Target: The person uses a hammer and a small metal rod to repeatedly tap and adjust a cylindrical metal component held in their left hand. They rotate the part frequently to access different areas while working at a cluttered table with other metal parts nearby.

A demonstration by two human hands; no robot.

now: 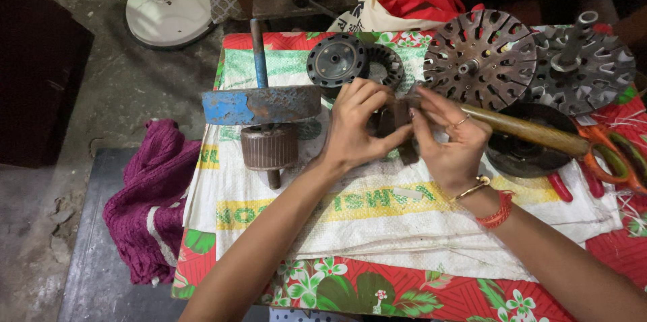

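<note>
Head view is showing both hands meeting over a small dark metal piece (393, 120) above the white woven sack (377, 221) — left hand (357, 126) curling its fingers over the top of the piece, right hand (448, 137) pinching it from the other side, both closed on it, though the exact contact is partly hiding behind the fingers. Item is looking rusty, flat-sided and hard-edged; a slip could be scraping a fingertip or dropping it onto the sack. Lying around: a ribbed brown rotor (269, 148) on a shaft, a chipped blue-painted bar (259, 104), a black finned round housing (354, 60), two slotted grey discs (480, 59), a wooden handle (532, 132) — nearly touching the right hand, so a nudge could be rolling it — and orange-handled scissors (617, 157).
</note>
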